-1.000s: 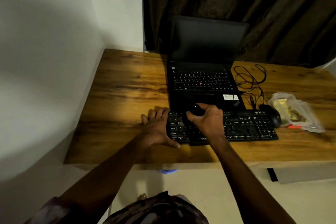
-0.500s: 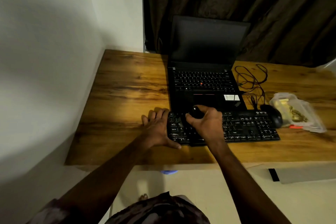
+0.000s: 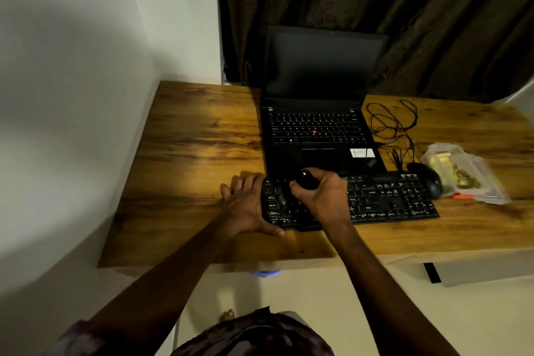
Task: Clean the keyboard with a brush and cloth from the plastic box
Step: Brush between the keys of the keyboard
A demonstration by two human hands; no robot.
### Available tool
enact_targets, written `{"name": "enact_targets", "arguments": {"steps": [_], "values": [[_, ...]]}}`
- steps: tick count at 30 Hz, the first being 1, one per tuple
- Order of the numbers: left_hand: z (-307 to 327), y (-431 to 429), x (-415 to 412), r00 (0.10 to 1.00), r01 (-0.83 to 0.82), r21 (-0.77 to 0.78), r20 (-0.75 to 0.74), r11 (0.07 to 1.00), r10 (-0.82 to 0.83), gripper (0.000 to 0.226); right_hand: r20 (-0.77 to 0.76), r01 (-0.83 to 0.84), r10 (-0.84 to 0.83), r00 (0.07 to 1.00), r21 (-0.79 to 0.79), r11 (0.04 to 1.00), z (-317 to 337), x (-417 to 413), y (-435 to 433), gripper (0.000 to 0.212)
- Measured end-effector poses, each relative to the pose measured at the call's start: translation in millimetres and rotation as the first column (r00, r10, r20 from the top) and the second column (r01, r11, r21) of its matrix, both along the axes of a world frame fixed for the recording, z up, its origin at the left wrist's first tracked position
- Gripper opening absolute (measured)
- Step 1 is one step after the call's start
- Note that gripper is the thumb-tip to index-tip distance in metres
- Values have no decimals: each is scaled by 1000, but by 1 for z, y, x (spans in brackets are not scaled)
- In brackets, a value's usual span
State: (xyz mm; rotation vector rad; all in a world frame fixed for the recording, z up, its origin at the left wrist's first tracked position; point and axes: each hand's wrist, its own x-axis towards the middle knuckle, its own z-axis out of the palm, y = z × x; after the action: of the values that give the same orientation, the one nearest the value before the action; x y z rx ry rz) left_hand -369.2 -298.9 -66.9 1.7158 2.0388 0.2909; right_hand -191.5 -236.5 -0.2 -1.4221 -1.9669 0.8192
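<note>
A black keyboard [image 3: 387, 201] lies along the front of the wooden desk [image 3: 196, 153]. My right hand [image 3: 323, 196] hovers over the keyboard's left half, closed around the black rounded handle of a brush [image 3: 306, 179]; its bristles are hidden under my hand. My left hand [image 3: 245, 205] rests flat at the keyboard's left end, its thumb against the front edge, bracing it. The clear plastic box [image 3: 476, 179] sits open at the right, with yellowish contents inside. I cannot make out the cloth.
An open black laptop [image 3: 318, 130] stands right behind the keyboard. A black mouse [image 3: 427, 179] and a tangle of black cable [image 3: 393, 124] lie between the laptop and the plastic box. A white wall bounds the desk's left; dark curtains hang behind.
My right hand with the brush has shifted slightly over the left keys. My left hand stays at the keyboard's left end.
</note>
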Motion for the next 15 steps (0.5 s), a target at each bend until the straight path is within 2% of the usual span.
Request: {"name": "enact_targets", "arguments": {"steps": [6, 9, 11, 15], "values": [[0, 0, 1, 1000, 2, 0, -6, 1000, -2, 144, 104, -64, 58, 993, 56, 996, 2, -13, -9, 20], [-1, 0, 0, 1000, 15, 1, -11, 1000, -15, 141, 21, -139, 139, 990, 11, 990, 6, -29, -17, 13], [0, 0, 0, 1000, 15, -4, -20, 1000, -15, 140, -59, -136, 133, 989, -48, 990, 6, -28, -16, 9], [0, -1, 1, 1000, 4, 0, -5, 1000, -4, 144, -24, -67, 66, 998, -45, 997, 2, -6, -9, 9]]}}
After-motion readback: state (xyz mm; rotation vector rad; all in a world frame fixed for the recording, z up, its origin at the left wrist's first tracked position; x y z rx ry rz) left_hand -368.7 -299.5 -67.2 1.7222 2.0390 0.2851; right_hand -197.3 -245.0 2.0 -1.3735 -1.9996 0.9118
